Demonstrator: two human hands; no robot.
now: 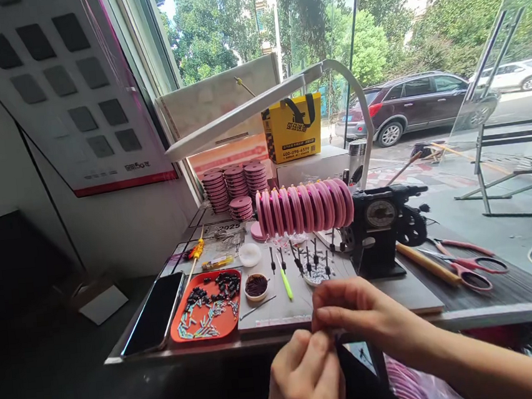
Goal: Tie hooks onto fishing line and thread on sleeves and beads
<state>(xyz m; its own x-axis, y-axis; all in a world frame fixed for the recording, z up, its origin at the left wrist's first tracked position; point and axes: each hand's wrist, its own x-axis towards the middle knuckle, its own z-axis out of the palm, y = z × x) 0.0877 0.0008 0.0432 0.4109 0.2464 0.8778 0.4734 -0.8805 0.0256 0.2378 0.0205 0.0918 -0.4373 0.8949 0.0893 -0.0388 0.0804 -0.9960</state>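
Observation:
Close together at the table's front edge, both hands are closed in a pinch. My left hand point(306, 374) is lower, with thumb and fingers pressed together. My right hand point(351, 307) reaches in from the right, its fingertips meeting the left ones. Whatever they pinch is hidden or too small to name. Just beyond them are a small dish of silvery pieces point(316, 274), several upright black-tipped pins point(308, 263) and a bright green pen-like tool point(286, 283). Behind, a row of pink spools point(305, 207) sits on the shaft of a black hand-cranked winding machine point(378, 245).
An orange tray point(179, 331) of black and silvery small parts lies left, beside a phone point(154, 317). Red-handled scissors point(472, 264) and a wooden stick point(430, 265) lie right. Stacked pink spools point(235, 183) and a yellow bag point(293, 131) stand behind, under a white lamp arm point(248, 114).

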